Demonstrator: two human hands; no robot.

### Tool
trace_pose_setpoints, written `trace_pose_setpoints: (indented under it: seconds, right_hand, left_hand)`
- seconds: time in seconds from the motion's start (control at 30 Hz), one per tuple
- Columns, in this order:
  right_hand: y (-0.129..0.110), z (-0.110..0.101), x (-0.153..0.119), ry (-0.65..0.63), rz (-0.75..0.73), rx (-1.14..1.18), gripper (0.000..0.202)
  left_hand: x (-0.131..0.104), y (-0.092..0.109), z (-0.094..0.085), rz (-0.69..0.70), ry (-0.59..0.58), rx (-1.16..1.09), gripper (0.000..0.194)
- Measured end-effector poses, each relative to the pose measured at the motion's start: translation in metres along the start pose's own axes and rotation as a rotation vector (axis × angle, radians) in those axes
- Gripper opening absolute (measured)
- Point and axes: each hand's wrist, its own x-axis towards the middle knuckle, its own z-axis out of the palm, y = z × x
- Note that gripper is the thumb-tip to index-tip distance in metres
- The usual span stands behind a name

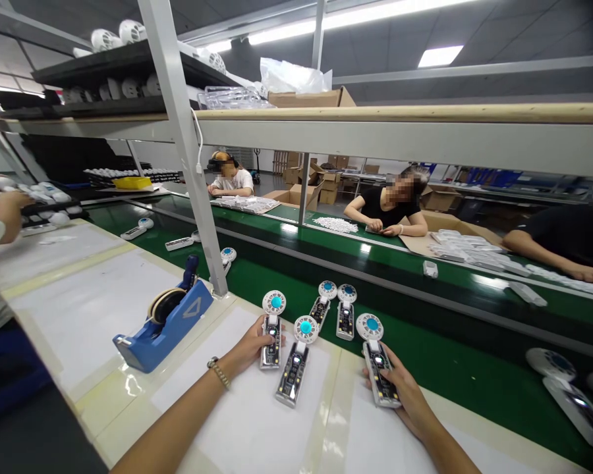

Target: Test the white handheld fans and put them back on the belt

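Observation:
My left hand (258, 343) is closed around a handheld fan (271, 339) with a round white slotted head, a blue centre and a see-through body showing its circuit board. A second fan of the same kind (293, 375) lies on the white tabletop between my hands. My right hand (400, 382) grips another such fan (379, 370), its thumb on the body and its head pointing away from me. Two more fans, one at left (321, 311) and one at right (345, 319), rest side by side on the green belt just beyond.
A blue tape dispenser (165, 326) stands left of my hands, near a grey post (188, 151). The green conveyor belt (454, 355) runs past the table. Across it, several people handle white parts. Overhead is a shelf (400, 135); another person's arm (7, 214) reaches in at far left.

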Motion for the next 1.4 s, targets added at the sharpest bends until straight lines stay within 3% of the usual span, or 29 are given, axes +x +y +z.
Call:
trace_pose_setpoints:
  seconds: [0.17,0.43,1.4]
  right_hand:
    - [0.0034,-0.0013,0.0003,-0.015,-0.050,-0.006,0.084]
    - [0.0003,-0.0001,-0.0020,-0.015,-0.028,0.004,0.089]
    - [0.0025,0.0003,-0.0014,-0.001,-0.050,-0.009,0.086]
  left_hand:
    - [0.0007,-0.0005,-0.0023,0.008,-0.032,0.016,0.054]
    - [-0.0017,0.0026,-0.0015,-0.009,-0.070,0.031,0.050]
    - [0.0006,0.0010,-0.0036,-0.048,-0.042,0.007,0.054]
